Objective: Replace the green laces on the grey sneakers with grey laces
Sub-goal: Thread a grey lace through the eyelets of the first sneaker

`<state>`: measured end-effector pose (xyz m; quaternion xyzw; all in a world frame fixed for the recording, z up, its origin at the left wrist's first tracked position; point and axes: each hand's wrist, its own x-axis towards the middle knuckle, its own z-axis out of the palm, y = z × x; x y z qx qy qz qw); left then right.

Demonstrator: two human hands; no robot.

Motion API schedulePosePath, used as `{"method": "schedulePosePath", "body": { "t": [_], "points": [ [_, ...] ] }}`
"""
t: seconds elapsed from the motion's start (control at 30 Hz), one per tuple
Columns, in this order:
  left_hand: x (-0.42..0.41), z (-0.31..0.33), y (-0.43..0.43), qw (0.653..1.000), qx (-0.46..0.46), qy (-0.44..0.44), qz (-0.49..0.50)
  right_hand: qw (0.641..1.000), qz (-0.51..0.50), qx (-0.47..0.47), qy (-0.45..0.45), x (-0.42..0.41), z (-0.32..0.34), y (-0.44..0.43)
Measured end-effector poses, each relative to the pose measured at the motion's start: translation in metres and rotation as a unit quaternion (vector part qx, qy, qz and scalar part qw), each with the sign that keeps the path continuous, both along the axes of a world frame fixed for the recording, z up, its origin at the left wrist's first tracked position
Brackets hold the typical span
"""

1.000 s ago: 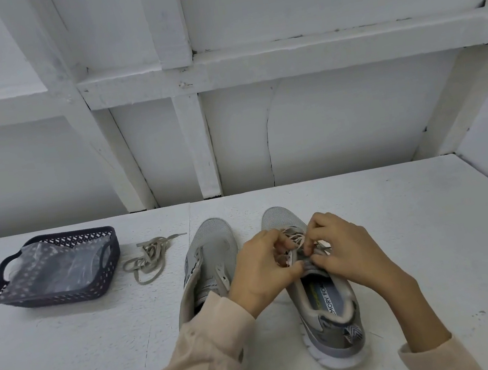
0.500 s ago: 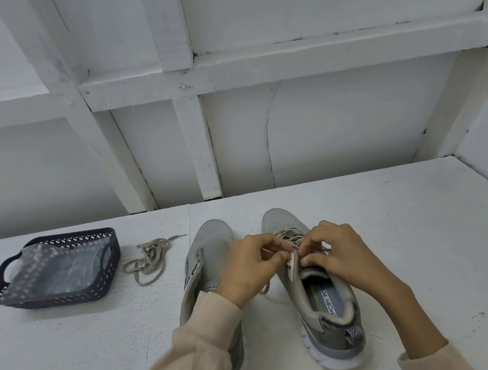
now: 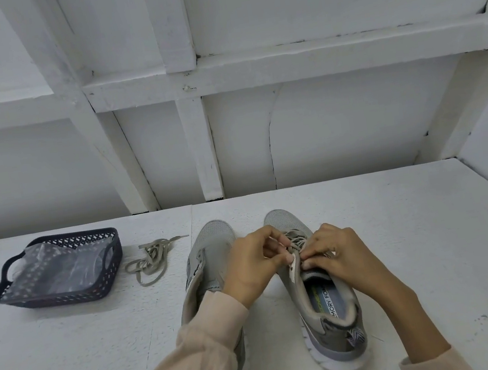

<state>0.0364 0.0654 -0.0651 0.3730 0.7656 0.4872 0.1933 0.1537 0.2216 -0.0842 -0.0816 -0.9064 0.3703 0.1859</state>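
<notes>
Both hands have shifted slightly up the right sneaker (image 3: 322, 293): left hand (image 3: 256, 265) and right hand (image 3: 338, 253) pinch its lace (image 3: 297, 240) near the top eyelets; lacing appears nearly finished.

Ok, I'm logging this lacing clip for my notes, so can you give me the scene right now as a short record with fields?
surface: white table
right sneaker: partly laced, both hands at its eyelets
left sneaker: no lace visible, partly under the sleeve
left hand: pinching the lace
right hand: fingers pressed at the tongue and lace
loose lace: bundled on the table between basket and sneakers
basket: dark, far left, holds a clear plastic bag
</notes>
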Motion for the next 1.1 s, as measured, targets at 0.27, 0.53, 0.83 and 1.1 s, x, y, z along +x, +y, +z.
{"method": "schedulePosePath", "body": {
  "t": [0.27, 0.53, 0.83, 1.1],
  "points": [
    [0.002, -0.011, -0.001, 0.995, -0.013, 0.074, -0.061, 0.997, -0.038, -0.043, 0.051, -0.001, -0.004, -0.008],
    [0.005, -0.007, 0.002, 0.990, -0.041, 0.128, -0.037, 0.992, -0.073, -0.062, 0.082, 0.001, -0.007, -0.010],
    [0.005, -0.004, -0.001, 0.978, -0.096, 0.178, -0.042, 0.973, -0.098, -0.177, 0.112, -0.001, 0.017, -0.003],
    [0.006, -0.005, -0.001, 0.977, -0.107, 0.179, -0.046, 0.911, -0.045, -0.369, 0.179, -0.016, 0.072, -0.007]
  ]
}}
